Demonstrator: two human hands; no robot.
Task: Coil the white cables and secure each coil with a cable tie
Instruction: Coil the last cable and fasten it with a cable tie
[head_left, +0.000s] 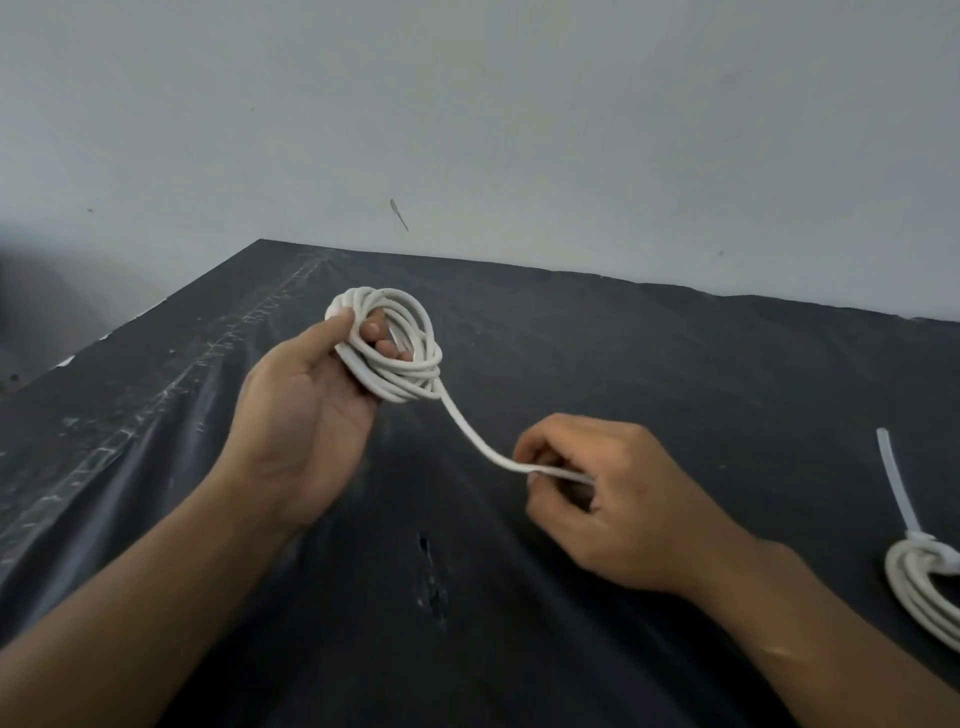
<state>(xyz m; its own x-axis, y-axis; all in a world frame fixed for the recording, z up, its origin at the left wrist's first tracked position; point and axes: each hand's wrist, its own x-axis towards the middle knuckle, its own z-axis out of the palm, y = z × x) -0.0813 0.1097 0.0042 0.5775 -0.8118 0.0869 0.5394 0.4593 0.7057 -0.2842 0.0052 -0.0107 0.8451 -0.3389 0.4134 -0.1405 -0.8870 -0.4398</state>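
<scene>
My left hand: it holds the coil of white cable up over the worktop, with my thumb on top of the loops and my fingers poked through the middle
My right hand: it pinches the loose end of the same cable, lower down and to the right, with the fingers curled round it
Where the cable is: most of it sits in round loops in my left hand, and one short bit runs down from the coil to my right hand
Step I think I am on: winding the last bit onto the coil, which has no tie on it yet
How to do it well: I should bring the loose end round in a loop as big as the others and lay it beside them, not across them. My thumb should press down so that no loop springs out
Next, I guess: a tie goes round the loops, but I see no spare tie
Finished one: a tied coil lies at the right edge of the worktop, partly cut off from view, and its cable tie sticks up
Worktop: a shiny black sheet covers it, with wrinkles, pale scuffed lines on the left and a small rip near the front
Room: a plain pale wall stands behind, with one thin dark mark on it
</scene>
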